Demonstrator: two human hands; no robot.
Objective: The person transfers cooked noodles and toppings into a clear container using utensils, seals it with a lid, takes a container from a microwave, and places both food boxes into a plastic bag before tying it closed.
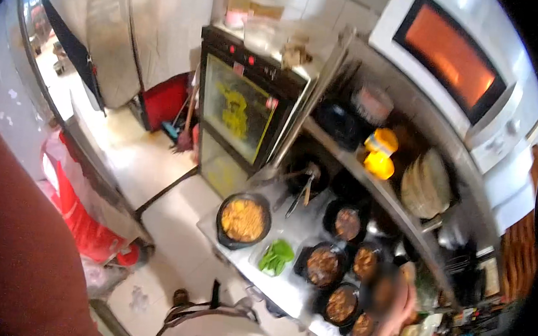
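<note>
Right hand is at the side of a blurry dark bowl on the counter — can't tell if the fingers are actually closed on it. Left hand's out of frame. Bowls are packed super tight, so a sideways knock could slop the neighbouring bowl of brown food. Past the leafy greens, the big pot sits near the edge — one careless bump could tip it.

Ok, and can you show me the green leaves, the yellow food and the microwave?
Green leaves (279, 254): head view, middle of the pile.
Yellow food (242, 220): head view, its middle.
Microwave (449, 57): head view, its orange window.
</note>
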